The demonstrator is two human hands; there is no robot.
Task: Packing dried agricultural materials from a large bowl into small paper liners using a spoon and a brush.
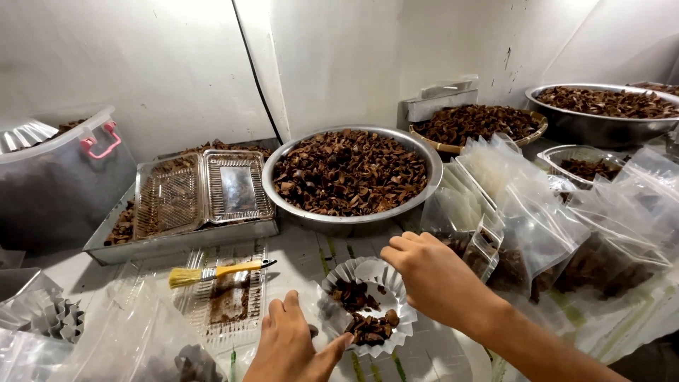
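A fluted paper cup [366, 305], partly filled with brown pieces, is flanked on the table [304, 255] by both hands. The left hand [291, 346] is pressed, thumb spread, against its near-left rim; the right hand [431, 272], fingers curled, is held just beside its right edge.

White fluted paper cup [368, 272] w/ dark brown pieces [364, 325], yellow-handled brush [216, 271], silver steel bowl [350, 216], pink-latched clear bin [67, 170]

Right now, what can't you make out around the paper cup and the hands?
- Right hand, head view: fingertips curled under; any piece held is hidden.
- Left hand: wrist cut off by the bottom edge.
- Paper cup: near rim partly covered by the left thumb.
- Big steel bowl: depth hidden by brown pieces.
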